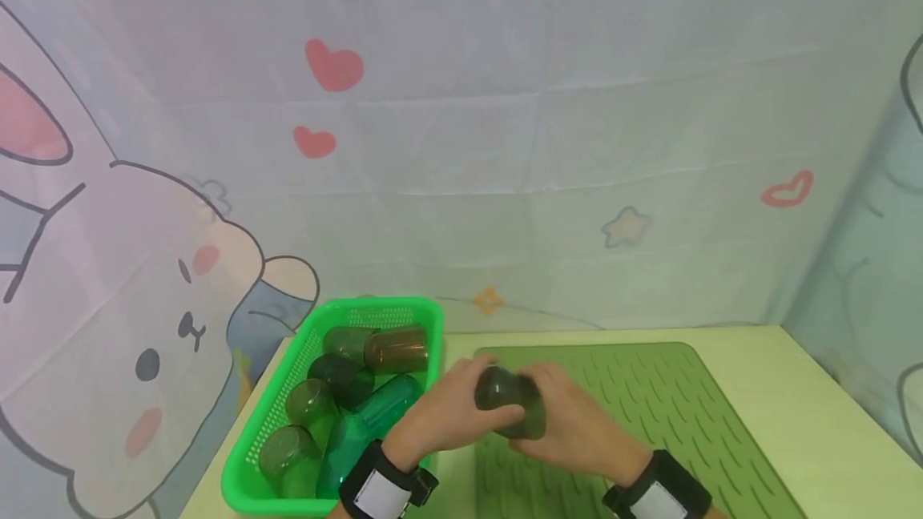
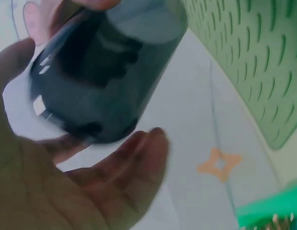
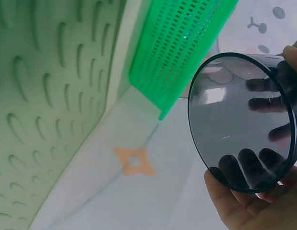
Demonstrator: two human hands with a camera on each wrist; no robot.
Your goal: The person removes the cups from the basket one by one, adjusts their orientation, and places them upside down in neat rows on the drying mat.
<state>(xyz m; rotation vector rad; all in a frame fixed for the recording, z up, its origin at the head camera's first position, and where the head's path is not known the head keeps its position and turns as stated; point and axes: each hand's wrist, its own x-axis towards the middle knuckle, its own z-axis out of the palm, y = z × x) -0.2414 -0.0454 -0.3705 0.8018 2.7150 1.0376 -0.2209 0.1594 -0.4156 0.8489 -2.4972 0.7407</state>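
Observation:
A dark, see-through drinking glass point(image 1: 530, 415) is tilted between both hands above the green mat's left edge. My right hand point(image 1: 573, 427) grips it; in the right wrist view the fingers point(image 3: 230, 199) curl round the glass close to its round rim. My left hand point(image 1: 450, 411) surrounds the other end loosely. In the left wrist view, its thumb and fingers point(image 2: 155, 153) are spread about the rounded base of the glass point(image 2: 105, 96), with a gap beside the fingertips. Whether the left thumb touches the glass is hard to tell.
To the left stands a bright green basket point(image 1: 241, 467) with several glasses, including an amber one point(image 1: 397, 351) and a teal one point(image 1: 368, 431). A ribbed green mat point(image 1: 649, 399) lies on the pale table point(image 1: 808, 391) at right. A printed cloth point(image 1: 461, 142) hangs behind.

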